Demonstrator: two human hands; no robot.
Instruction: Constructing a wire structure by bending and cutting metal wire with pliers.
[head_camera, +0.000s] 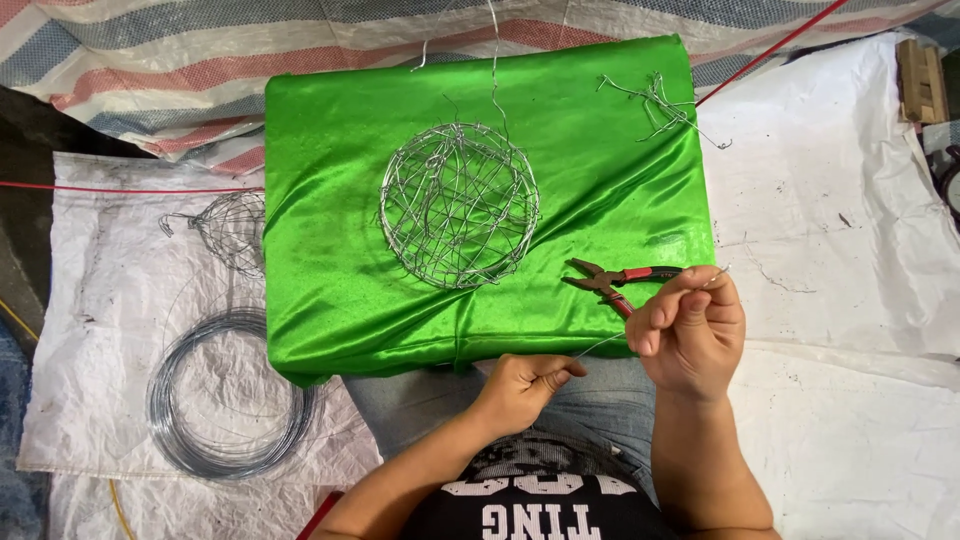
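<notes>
A coil of wire (228, 395) lies on the white sheet (840, 210) past the green cushion's (330, 200) left edge. A wire ball (459, 205) sits mid-cushion. The left hand (520, 388) and right hand (690, 335) pinch a thin wire (600, 346) at the near edge, beside red-handled pliers (615, 279).

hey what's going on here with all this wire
A person is holding a thin wire stretched between both hands: left hand pinches one end, right hand the other. A round wire ball sits on the green cloth, pliers lie beside the right hand, and a wire coil lies on the floor.
</notes>
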